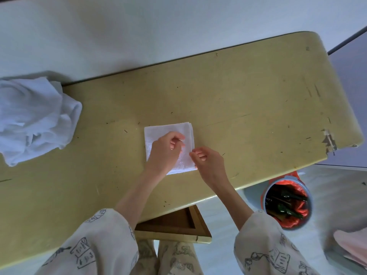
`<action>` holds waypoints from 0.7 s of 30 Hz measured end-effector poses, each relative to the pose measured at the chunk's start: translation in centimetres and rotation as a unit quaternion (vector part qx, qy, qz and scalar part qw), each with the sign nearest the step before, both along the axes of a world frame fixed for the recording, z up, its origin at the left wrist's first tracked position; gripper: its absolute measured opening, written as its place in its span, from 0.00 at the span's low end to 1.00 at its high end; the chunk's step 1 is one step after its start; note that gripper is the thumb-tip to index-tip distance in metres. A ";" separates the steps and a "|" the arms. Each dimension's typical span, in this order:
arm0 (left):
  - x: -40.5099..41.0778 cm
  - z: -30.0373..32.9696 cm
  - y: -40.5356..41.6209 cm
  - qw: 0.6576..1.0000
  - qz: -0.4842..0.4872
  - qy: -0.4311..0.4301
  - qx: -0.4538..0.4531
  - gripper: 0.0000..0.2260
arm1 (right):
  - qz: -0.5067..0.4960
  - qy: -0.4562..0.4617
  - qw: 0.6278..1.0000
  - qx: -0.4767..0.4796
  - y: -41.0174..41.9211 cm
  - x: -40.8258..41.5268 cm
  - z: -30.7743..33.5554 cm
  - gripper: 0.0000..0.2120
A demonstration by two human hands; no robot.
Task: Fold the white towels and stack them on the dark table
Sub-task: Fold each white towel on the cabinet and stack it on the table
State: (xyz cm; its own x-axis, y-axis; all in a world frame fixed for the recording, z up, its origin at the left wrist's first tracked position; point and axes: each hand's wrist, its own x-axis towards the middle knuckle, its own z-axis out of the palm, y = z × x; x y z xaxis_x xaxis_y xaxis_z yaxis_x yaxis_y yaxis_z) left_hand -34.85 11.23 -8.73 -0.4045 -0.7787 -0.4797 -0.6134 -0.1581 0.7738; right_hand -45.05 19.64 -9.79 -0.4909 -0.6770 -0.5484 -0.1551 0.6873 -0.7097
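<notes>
A white towel [168, 132] lies flat, folded into a small square, in the middle of the yellowish table [248, 100]. My left hand [165, 149] rests over the towel's near half with its fingers loosely curled. My right hand [207, 158] sits at the towel's right edge, fingers loosely curled, its fingertips touching that edge. No part of the towel is lifted. A crumpled heap of white towels [33, 118] sits at the table's left end, partly on the pale surface behind.
The table's right end is chipped at the near corner [329, 141]. A round bin with a red liner [286, 203] stands on the floor at the right. A wooden frame [174, 223] shows under the table's near edge. Something pink [351, 247] lies at the lower right.
</notes>
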 end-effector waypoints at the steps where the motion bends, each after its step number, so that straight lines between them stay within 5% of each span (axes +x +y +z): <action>1: 0.5 -0.1 0.0 0.999 -0.003 -0.012 -0.048 0.09 | -0.003 0.004 1.000 0.006 -0.1 0.0 0.0 0.06; 9: 5.2 -2.3 0.6 0.929 -0.145 -0.080 -0.330 0.11 | 0.001 0.010 1.000 0.019 -0.2 -0.3 0.3 0.02; 21: 6.1 -3.9 0.7 0.868 -0.315 -0.129 -0.361 0.19 | -0.017 0.042 0.999 0.019 -0.7 0.7 0.6 0.09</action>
State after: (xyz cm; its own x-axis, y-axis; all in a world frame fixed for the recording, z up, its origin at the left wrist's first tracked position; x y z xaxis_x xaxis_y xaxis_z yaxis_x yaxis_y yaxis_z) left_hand -28.77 11.89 -12.61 -0.8105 -0.5778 -0.0960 -0.5701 0.7406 0.3557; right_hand -44.36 18.95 -9.19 -0.5585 -0.6384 -0.5296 -0.1897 0.7198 -0.6677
